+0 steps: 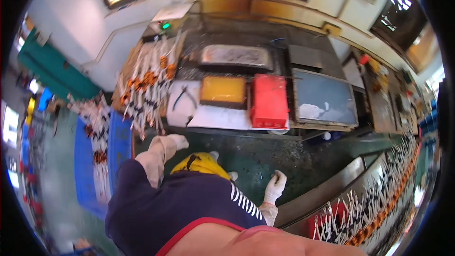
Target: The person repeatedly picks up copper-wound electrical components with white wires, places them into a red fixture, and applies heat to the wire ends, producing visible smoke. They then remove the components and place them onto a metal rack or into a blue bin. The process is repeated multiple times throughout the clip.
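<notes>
My left hand (177, 141), in a white glove with a beige cloth sleeve above it, is low in front of the bench, nearest to a pile of white-wired parts with orange and black coils (147, 78). Its fingers are too small and blurred to read. My right hand (275, 187), also white-gloved, hangs at my right side, apart from the bench and the rack. Its fingers are loosely bent, slightly apart at the tips, with nothing visible in them. On the bench lie pliers (184, 97), a yellow block (222, 90) and a red box (268, 100).
A metal block (235, 56) sits at the back of the bench, and a grey-blue framed panel (324, 97) is to the right. Blue bins (116, 149) holding more coils stand at left. At lower right runs a rack of hanging coils (374, 204). A yellow-and-black object (201, 163) is before my body.
</notes>
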`<state>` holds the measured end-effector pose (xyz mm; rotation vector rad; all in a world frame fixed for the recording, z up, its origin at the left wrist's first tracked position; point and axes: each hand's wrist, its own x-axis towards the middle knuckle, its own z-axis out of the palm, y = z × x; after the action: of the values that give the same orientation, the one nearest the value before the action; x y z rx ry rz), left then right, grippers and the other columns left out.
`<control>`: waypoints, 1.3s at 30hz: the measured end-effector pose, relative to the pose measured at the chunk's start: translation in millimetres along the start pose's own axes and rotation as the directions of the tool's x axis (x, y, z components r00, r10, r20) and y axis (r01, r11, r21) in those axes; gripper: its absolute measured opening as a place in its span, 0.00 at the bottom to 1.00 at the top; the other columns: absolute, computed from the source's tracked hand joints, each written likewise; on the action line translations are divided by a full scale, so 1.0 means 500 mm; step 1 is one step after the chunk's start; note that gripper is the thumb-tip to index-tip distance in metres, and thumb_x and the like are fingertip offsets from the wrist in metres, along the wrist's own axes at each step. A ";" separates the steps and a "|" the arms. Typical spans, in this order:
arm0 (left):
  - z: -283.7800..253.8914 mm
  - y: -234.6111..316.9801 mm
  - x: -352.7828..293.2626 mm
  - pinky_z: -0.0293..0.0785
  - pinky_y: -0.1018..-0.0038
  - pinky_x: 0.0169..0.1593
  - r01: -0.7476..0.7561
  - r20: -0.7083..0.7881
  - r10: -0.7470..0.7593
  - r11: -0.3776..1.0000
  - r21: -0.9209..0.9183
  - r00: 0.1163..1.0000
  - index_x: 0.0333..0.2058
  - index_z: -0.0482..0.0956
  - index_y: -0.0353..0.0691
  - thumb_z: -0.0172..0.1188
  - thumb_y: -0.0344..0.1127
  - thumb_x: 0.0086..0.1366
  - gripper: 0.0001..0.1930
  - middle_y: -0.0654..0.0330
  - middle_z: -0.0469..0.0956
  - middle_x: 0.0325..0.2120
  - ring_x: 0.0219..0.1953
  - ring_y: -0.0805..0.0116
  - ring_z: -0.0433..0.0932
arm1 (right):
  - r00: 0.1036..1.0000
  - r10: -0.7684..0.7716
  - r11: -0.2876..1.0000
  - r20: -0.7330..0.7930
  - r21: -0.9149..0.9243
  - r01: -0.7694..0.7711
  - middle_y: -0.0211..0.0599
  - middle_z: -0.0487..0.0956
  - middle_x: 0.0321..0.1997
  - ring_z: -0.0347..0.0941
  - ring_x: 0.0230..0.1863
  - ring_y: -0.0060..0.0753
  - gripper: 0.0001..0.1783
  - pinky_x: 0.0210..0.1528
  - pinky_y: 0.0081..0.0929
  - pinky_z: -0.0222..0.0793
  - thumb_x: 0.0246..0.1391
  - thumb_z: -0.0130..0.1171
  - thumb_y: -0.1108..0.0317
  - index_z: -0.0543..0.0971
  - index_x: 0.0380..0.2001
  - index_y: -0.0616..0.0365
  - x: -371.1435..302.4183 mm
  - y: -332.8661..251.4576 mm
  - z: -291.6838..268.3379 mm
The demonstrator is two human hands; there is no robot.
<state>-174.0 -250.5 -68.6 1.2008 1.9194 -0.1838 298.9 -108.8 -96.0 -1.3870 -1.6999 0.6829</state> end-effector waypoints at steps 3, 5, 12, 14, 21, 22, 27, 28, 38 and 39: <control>0.005 -0.023 -0.086 0.75 0.67 0.47 0.204 -0.040 -0.218 0.953 -0.223 0.975 0.49 0.79 0.43 0.54 0.52 0.62 0.23 0.56 0.82 0.40 0.39 0.62 0.81 | 0.993 0.008 0.999 0.121 0.048 -0.014 0.39 0.76 0.40 0.75 0.34 0.30 0.10 0.42 0.27 0.74 0.57 0.48 0.82 0.77 0.39 0.63 0.029 -0.019 0.017; 0.014 -0.053 -0.118 0.75 0.71 0.43 0.283 0.019 -0.293 0.904 -0.321 0.956 0.49 0.78 0.42 0.54 0.52 0.62 0.23 0.59 0.81 0.39 0.36 0.68 0.81 | 0.984 -0.048 0.998 0.169 0.055 0.039 0.40 0.76 0.40 0.76 0.35 0.31 0.10 0.43 0.27 0.74 0.56 0.48 0.82 0.77 0.39 0.63 0.041 -0.012 0.037; 0.040 -0.212 -0.106 0.63 0.78 0.23 0.107 -0.042 -0.304 0.455 -0.884 0.952 0.34 0.77 0.39 0.56 0.44 0.64 0.12 0.68 0.70 0.21 0.20 0.77 0.66 | 0.971 -0.088 0.991 0.223 0.117 0.063 0.44 0.77 0.42 0.76 0.42 0.42 0.11 0.44 0.33 0.74 0.53 0.51 0.82 0.78 0.38 0.61 0.050 -0.063 0.110; 0.005 -0.239 -0.093 0.56 0.79 0.19 0.010 -0.075 -0.271 0.299 -0.954 0.960 0.34 0.75 0.39 0.55 0.40 0.64 0.10 0.70 0.65 0.18 0.16 0.79 0.61 | 0.967 -0.071 0.993 0.244 0.110 0.045 0.44 0.77 0.42 0.75 0.42 0.42 0.11 0.44 0.32 0.74 0.53 0.51 0.82 0.78 0.38 0.60 0.047 -0.064 0.128; -0.118 -0.359 0.002 0.54 0.80 0.21 -0.276 -0.484 -0.477 0.442 -0.854 0.734 0.29 0.75 0.41 0.56 0.41 0.66 0.11 0.73 0.63 0.16 0.17 0.82 0.60 | 0.961 -0.077 0.995 0.266 0.084 0.057 0.44 0.77 0.41 0.75 0.42 0.44 0.10 0.44 0.33 0.74 0.53 0.51 0.81 0.78 0.37 0.60 0.063 -0.130 0.168; -0.136 -0.388 0.032 0.63 0.77 0.31 -0.221 -0.465 -0.536 0.457 -0.861 0.704 0.38 0.76 0.40 0.57 0.47 0.61 0.16 0.66 0.72 0.24 0.26 0.75 0.68 | 0.961 -0.082 0.995 0.262 0.071 0.065 0.44 0.77 0.41 0.76 0.42 0.44 0.10 0.44 0.33 0.74 0.53 0.51 0.81 0.78 0.38 0.60 0.066 -0.138 0.173; -0.239 -0.459 0.087 0.71 0.70 0.50 -0.130 -0.476 -0.629 0.514 -0.848 0.614 0.52 0.75 0.38 0.60 0.54 0.54 0.32 0.53 0.80 0.41 0.45 0.63 0.77 | 0.957 -0.074 0.997 0.279 0.052 0.062 0.43 0.77 0.41 0.76 0.41 0.44 0.11 0.44 0.33 0.74 0.53 0.51 0.81 0.78 0.38 0.60 0.072 -0.184 0.212; -0.288 -0.394 0.085 0.70 0.69 0.53 -0.101 -0.479 -0.666 0.522 -0.847 0.572 0.53 0.74 0.38 0.60 0.55 0.54 0.33 0.51 0.79 0.45 0.48 0.61 0.77 | 0.964 -0.058 0.998 0.259 0.023 0.053 0.43 0.77 0.40 0.76 0.41 0.44 0.11 0.44 0.34 0.74 0.53 0.50 0.81 0.78 0.38 0.60 0.067 -0.192 0.218; -0.329 -0.424 0.196 0.75 0.61 0.45 -0.079 -0.354 -0.849 0.353 -0.932 0.391 0.56 0.64 0.26 0.70 0.54 0.49 0.44 0.45 0.78 0.44 0.44 0.56 0.78 | 0.940 0.007 1.000 0.342 -0.007 -0.005 0.43 0.79 0.39 0.77 0.41 0.43 0.10 0.46 0.34 0.73 0.54 0.51 0.78 0.79 0.38 0.60 0.016 -0.317 0.345; -0.337 -0.421 0.203 0.75 0.62 0.43 -0.113 -0.345 -0.860 0.327 -0.938 0.377 0.55 0.65 0.24 0.70 0.53 0.49 0.44 0.46 0.79 0.40 0.40 0.57 0.79 | 0.939 0.021 0.999 0.343 0.024 -0.031 0.43 0.79 0.39 0.77 0.40 0.42 0.10 0.46 0.33 0.73 0.54 0.51 0.78 0.79 0.38 0.60 0.012 -0.324 0.362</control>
<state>-457.2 -206.7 -95.9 -0.2330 2.5554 1.3072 59.7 -127.7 -55.9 -1.3283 -1.9328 1.0076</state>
